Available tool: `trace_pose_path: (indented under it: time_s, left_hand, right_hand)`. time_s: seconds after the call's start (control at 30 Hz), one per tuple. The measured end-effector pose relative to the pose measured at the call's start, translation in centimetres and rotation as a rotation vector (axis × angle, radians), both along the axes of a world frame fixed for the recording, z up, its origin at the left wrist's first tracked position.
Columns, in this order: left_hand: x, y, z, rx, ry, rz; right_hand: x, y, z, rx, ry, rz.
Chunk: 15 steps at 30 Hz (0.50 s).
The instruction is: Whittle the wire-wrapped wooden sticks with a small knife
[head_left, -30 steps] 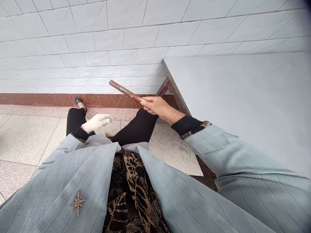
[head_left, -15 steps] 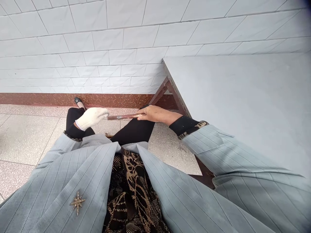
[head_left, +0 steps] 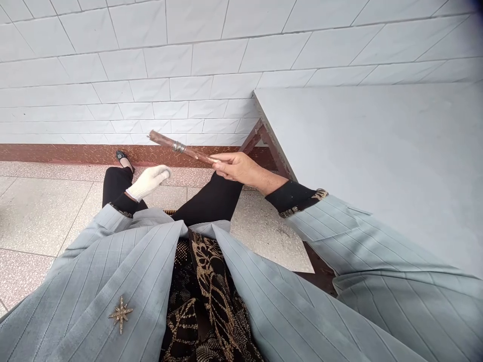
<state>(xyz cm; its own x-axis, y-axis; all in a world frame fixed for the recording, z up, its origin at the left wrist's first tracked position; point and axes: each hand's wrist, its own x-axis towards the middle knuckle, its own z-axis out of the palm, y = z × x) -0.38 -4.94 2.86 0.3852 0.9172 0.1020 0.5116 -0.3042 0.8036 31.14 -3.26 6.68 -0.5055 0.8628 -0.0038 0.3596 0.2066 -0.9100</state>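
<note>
A brown wooden stick with silvery wire wound round it is pinched at its near end by my bare right hand. It slants up to the left, and its far end looks rough. Lower down and apart from the stick is my left hand in a white knit glove. The gloved fingers are closed together, with a small greyish patch at their tips. Whether they hold anything I cannot make out.
A pale grey tabletop on a brown frame stands at my right. White wall tiles rise ahead above a reddish-brown skirting. Speckled floor tiles lie to the left. My legs in black are below my hands.
The stick's left end has swung upward, away from my gloved left hand. My right hand has risen slightly and still grips it. My left hand has shifted a little to the right.
</note>
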Motion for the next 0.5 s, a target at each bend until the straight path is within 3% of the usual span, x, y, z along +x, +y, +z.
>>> trace_pose_path:
  time_s: [0.1,0.27,0.5]
  left_hand:
    - [0.5,-0.9,-0.4,-0.028,0.085,-0.061]
    - [0.7,-1.2,0.3,0.063,0.288,-0.126]
    - [0.5,-0.7,0.7,0.267,0.694,-0.173]
  right_hand:
    - [-0.1,0.5,-0.6,-0.023,0.002,-0.108]
    - [0.0,0.4,-0.3,0.088,-0.269,-0.169]
    - [0.3,0.5,-0.3,0.222,-0.633,-0.071]
